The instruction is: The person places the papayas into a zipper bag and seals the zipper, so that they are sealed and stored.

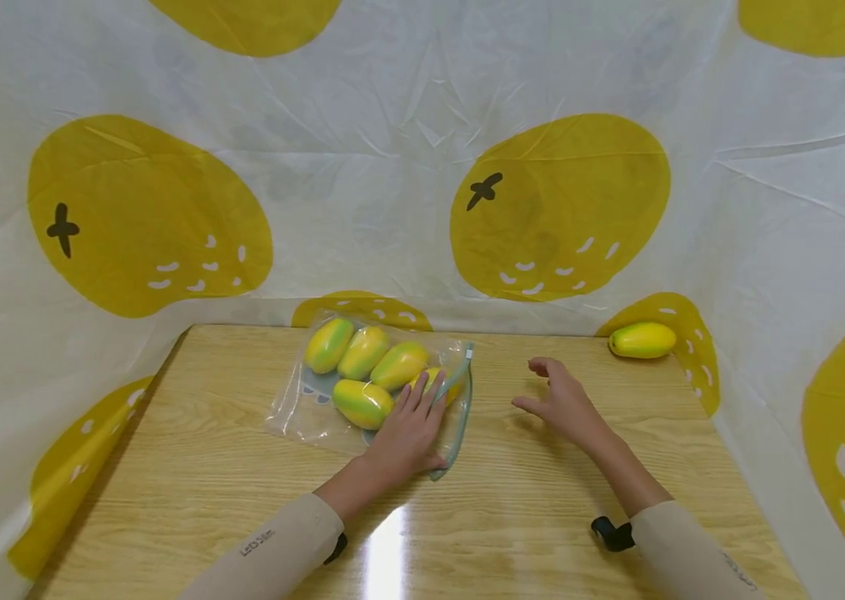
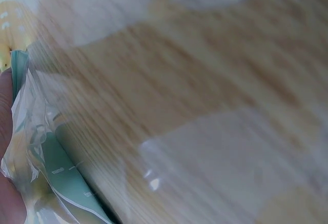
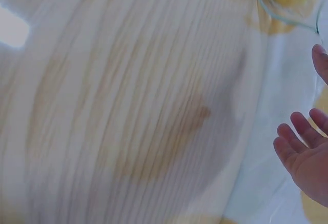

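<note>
A clear zip bag (image 1: 291, 417) with a blue-green seal lies on the table, holding several yellow-green fruits (image 1: 362, 403), shaped like mangoes or small papayas. My left hand (image 1: 409, 429) rests on the bag near its mouth, fingers fairly straight over one fruit and thumb spread toward the seal. In the left wrist view, a fingertip and thumb appear beside the crumpled plastic (image 2: 31, 147). To the right of the bag, my right hand (image 1: 565, 408) hovers over the table with nothing in it, thumb and fingers apart.
One similar yellow fruit (image 1: 643, 340) lies at the table's back right corner. White cloth (image 1: 370, 217) printed with big yellow fruits encloses the back and sides of the wooden table (image 1: 227, 500). A dark strap (image 1: 612, 534) shows at the right wrist.
</note>
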Motion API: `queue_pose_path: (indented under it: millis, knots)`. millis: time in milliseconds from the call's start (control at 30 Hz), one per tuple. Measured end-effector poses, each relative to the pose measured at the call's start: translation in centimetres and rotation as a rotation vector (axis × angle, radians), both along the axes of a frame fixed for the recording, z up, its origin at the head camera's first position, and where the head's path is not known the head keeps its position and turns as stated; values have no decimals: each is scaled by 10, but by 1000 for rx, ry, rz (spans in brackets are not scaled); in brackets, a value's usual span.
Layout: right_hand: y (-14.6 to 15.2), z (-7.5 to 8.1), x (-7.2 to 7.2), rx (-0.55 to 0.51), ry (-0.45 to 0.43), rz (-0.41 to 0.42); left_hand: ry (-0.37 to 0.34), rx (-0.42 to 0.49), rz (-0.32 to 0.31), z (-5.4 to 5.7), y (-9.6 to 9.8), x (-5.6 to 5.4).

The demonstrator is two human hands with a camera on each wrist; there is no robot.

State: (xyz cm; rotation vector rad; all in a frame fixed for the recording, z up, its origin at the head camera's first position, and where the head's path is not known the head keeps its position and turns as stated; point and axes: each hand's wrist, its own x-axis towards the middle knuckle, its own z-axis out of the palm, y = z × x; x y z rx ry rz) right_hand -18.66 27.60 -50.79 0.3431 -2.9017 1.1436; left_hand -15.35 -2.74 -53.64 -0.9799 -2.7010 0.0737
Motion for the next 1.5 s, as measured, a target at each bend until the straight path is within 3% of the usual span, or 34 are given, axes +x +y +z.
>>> queue_pose_path:
  millis: [267, 533, 600, 867, 1033, 1333, 1500]
  knots:
    - [63, 8, -15, 116, 53, -28, -15, -7, 0, 2, -2, -1]
    - [122, 13, -41, 157, 233, -94, -35, -10, -2, 1, -1, 0]
    - [132, 13, -48, 184, 245, -107, -26, -14, 0, 1, -1, 0]
    - [161, 17, -72, 343, 223, -123, -36, 5, -3, 4, -2, 1]
    - [169, 25, -77, 356, 211, -110, -41, 9, -7, 3, -1, 0]
    - [172, 32, -87, 483, 39, -53, -27, 18, -13, 3, -3, -1]
    - [177, 27, -87, 537, 6, -40, -12, -4, -9, 3, -2, 0]
